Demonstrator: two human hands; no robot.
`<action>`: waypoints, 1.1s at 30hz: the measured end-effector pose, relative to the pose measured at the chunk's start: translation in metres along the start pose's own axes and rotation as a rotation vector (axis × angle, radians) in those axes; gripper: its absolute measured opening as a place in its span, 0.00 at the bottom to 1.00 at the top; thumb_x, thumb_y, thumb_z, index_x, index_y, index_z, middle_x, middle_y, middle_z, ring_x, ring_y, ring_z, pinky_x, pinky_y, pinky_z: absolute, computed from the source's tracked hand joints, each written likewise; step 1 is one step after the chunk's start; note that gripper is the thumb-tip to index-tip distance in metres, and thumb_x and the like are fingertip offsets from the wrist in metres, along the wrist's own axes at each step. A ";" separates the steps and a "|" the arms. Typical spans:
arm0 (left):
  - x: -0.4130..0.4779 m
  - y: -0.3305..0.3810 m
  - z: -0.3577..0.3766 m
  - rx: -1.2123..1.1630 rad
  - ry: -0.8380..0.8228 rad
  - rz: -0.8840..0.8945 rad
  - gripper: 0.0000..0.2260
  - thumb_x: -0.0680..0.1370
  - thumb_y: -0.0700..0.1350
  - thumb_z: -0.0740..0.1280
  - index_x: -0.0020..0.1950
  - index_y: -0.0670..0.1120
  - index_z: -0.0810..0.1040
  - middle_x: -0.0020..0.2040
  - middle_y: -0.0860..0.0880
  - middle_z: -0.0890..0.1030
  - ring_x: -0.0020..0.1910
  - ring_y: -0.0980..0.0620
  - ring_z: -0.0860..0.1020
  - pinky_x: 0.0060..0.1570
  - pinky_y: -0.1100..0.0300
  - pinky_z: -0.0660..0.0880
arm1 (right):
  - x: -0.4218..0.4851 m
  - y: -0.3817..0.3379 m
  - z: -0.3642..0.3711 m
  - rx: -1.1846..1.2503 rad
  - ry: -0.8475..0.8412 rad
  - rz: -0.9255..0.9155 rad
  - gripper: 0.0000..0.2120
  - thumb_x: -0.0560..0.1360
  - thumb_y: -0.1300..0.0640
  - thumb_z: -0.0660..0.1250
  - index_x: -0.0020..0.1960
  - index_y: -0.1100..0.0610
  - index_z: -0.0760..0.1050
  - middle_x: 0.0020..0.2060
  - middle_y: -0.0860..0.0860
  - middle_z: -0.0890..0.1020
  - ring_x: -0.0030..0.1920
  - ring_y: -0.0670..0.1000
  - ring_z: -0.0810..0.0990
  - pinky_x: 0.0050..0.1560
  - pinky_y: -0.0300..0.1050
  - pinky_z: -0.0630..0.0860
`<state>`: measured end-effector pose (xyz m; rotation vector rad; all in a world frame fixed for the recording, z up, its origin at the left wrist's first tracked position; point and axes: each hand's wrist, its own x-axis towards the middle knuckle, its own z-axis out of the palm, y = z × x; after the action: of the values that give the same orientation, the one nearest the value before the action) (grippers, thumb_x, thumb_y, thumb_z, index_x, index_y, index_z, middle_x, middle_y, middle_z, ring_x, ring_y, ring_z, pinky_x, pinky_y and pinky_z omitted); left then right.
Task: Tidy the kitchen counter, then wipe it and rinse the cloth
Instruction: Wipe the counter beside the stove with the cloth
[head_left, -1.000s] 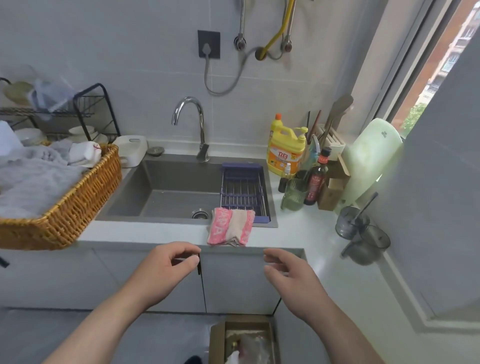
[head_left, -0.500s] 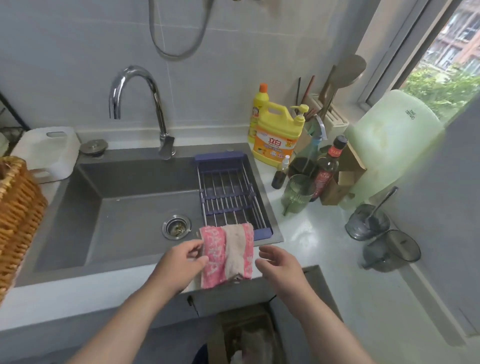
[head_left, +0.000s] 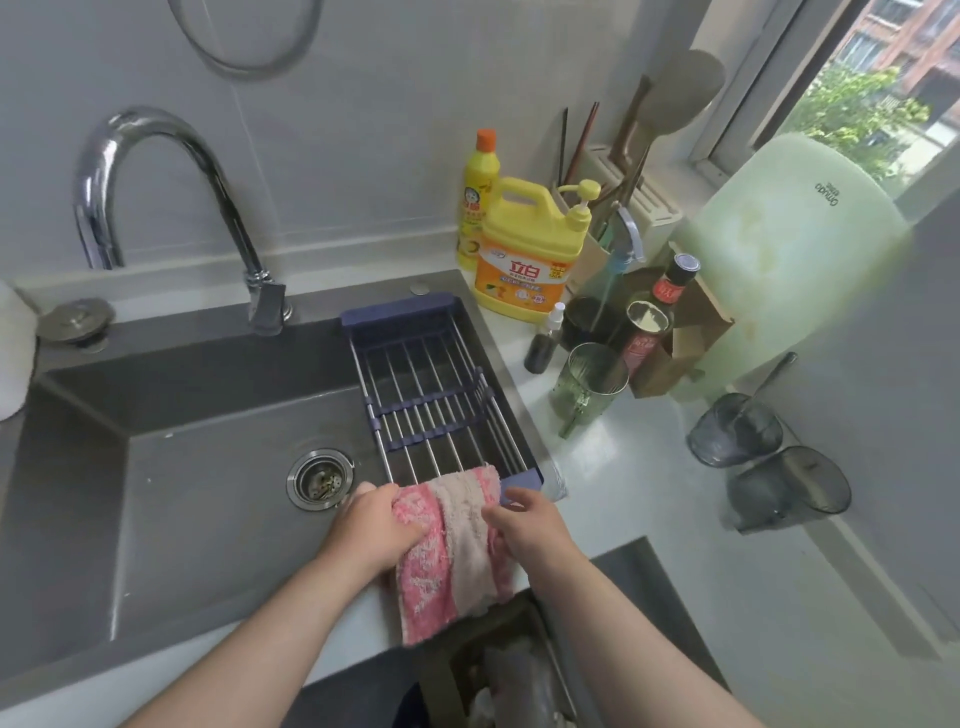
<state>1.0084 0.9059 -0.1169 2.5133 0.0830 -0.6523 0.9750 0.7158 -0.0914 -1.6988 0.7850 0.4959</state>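
One cloth, pink and beige with a soft looped texture, hangs over the front rim of the grey matte sink. Its upper end rests on the near end of a blue-framed rack made of thin metal bars. The left hand grips the cloth's left edge with curled fingers, and the right hand pinches the right edge between thumb and bent fingers. Both forearms reach forward. Near the left hand is the round metal drain. Behind it rises a curved chrome faucet, and a yellow plastic jug stands on the smooth white counter.
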 end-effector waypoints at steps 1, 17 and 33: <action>0.002 -0.001 -0.001 0.004 -0.012 0.001 0.21 0.69 0.55 0.71 0.59 0.49 0.77 0.50 0.50 0.71 0.54 0.49 0.73 0.56 0.58 0.71 | 0.001 0.000 0.001 -0.001 0.005 0.005 0.24 0.75 0.56 0.71 0.69 0.59 0.70 0.60 0.54 0.78 0.59 0.55 0.78 0.63 0.52 0.76; 0.001 -0.016 -0.001 -0.141 -0.039 0.135 0.10 0.55 0.54 0.66 0.31 0.52 0.71 0.36 0.47 0.76 0.39 0.47 0.73 0.32 0.66 0.64 | -0.043 0.000 -0.002 -0.005 -0.093 -0.249 0.02 0.67 0.54 0.68 0.39 0.50 0.80 0.56 0.40 0.76 0.55 0.44 0.76 0.53 0.40 0.73; -0.126 0.052 -0.050 -0.421 -0.151 0.530 0.18 0.55 0.50 0.73 0.44 0.54 0.84 0.40 0.54 0.85 0.41 0.56 0.82 0.44 0.59 0.77 | -0.157 0.054 -0.066 0.022 0.175 -0.369 0.12 0.71 0.57 0.66 0.54 0.49 0.77 0.45 0.49 0.85 0.46 0.48 0.84 0.54 0.51 0.80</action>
<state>0.9293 0.8968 0.0043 1.9539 -0.4406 -0.5304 0.8225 0.6830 -0.0030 -1.8313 0.5775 0.0848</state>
